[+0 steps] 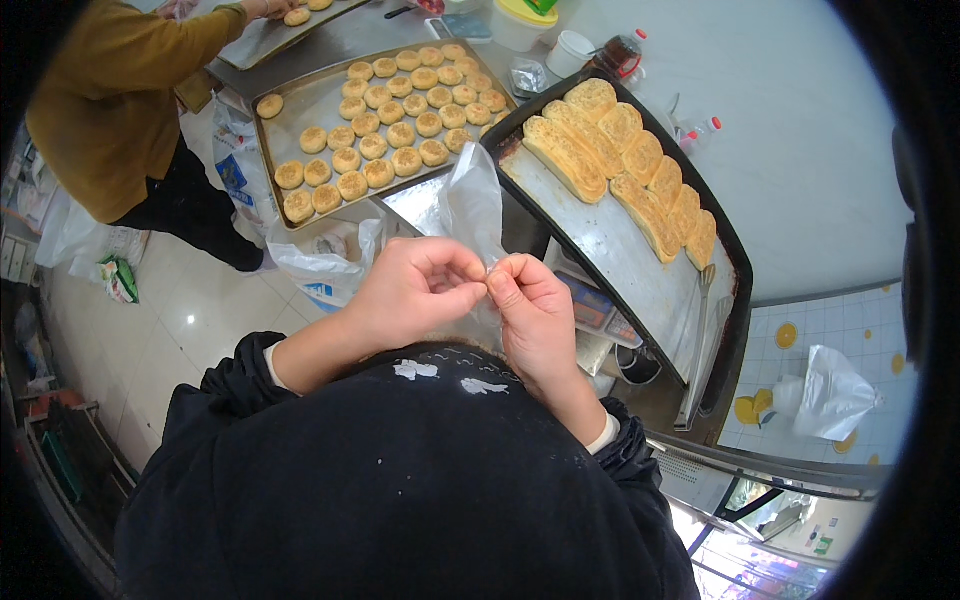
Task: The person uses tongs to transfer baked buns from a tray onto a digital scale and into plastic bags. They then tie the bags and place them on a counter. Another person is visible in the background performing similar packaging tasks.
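A thin, translucent plastic bag is pinched between the fingertips of my left hand and my right hand, which meet in front of my chest. Most of the bag rises beyond my fingers, and part of it hangs below them. Past my hands lies a metal baking tray with many small round browned pastries in rows. To the right, a dark-rimmed baking tray carries golden baked flatbreads along its far side. Metal tongs rest at its near right corner.
A co-worker's arm reaches over another tray at upper left. A digital scale sits partly under the dark tray. White tubs and a bottle of dark liquid stand behind. A plastic bag lies on the patterned cloth at right.
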{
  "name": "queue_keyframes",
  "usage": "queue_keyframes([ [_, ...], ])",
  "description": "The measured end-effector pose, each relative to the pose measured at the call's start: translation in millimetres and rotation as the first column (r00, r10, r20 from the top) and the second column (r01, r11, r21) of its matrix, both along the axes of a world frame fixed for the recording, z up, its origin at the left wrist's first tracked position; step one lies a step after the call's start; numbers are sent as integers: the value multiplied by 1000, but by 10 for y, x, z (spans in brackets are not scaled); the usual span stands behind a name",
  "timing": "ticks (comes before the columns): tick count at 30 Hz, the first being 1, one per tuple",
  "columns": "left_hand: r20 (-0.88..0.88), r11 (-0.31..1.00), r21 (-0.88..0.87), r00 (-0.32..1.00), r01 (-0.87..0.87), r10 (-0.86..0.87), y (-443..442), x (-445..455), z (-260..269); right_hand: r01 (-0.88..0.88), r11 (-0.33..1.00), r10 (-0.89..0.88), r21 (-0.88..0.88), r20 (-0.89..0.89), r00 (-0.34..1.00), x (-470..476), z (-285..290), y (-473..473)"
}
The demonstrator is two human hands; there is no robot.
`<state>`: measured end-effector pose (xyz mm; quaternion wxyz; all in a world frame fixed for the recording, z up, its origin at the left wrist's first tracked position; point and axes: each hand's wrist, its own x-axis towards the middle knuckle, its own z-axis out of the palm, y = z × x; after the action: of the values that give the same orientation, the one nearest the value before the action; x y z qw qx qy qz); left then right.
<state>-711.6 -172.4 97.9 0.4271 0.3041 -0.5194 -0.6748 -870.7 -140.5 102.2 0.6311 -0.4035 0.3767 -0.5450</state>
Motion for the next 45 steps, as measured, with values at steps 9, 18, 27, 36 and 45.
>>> queue_keyframes([
  [9,231,977,-194,964,-88,133,-17,37,50,37,999,-37,6,-26,999,38,-57,11],
  [18,-274,971,222,949,-92,153,-63,106,-93,-5,983,-84,184,472,878,-108,-99,-56],
  [27,-244,969,220,955,-114,168,-65,47,-135,-79,991,30,-109,-399,917,32,-43,-12],
  [36,247,750,-589,816,-302,522,9,627,-219,511,858,-490,48,-216,844,-281,260,-269],
  [45,687,755,-588,315,-288,655,-345,1408,-650,346,930,-367,-127,-398,841,-623,491,-264],
])
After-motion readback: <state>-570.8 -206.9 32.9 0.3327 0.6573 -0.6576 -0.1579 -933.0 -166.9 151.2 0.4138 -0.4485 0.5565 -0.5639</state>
